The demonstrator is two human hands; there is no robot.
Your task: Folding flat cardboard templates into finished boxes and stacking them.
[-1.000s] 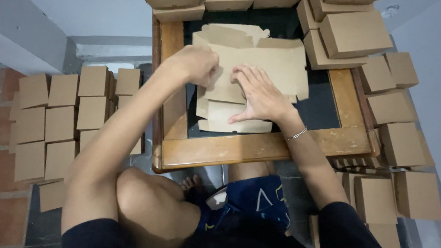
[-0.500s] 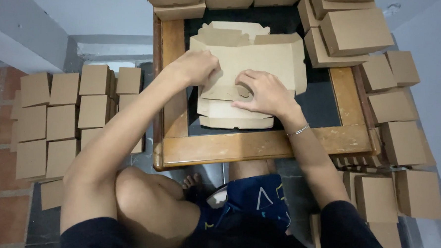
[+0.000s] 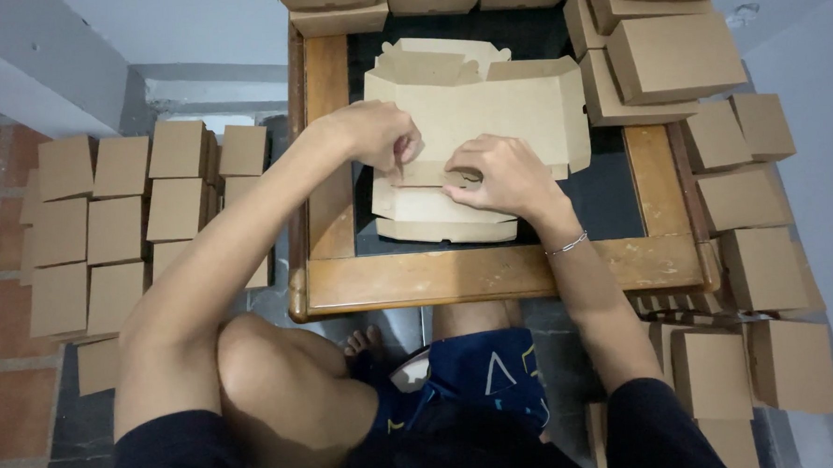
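Here, on the wooden-framed worktop (image 3: 493, 273), the left hand (image 3: 375, 137) pinches the near flap of a flat brown cardboard box blank (image 3: 486, 109), while the right hand (image 3: 503, 174) presses curled fingers onto the same flap; the blank lies atop a small stack of unfolded blanks (image 3: 434, 214). Should the fold be forced off its crease, the flap could tear or bend crooked, and the loose blanks beneath may slide. Folded boxes (image 3: 671, 54) stand around the rim and on the floor (image 3: 2, 392).

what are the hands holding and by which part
Both the left hand and right hand pinch the near folded flap of the flat cardboard box blank.
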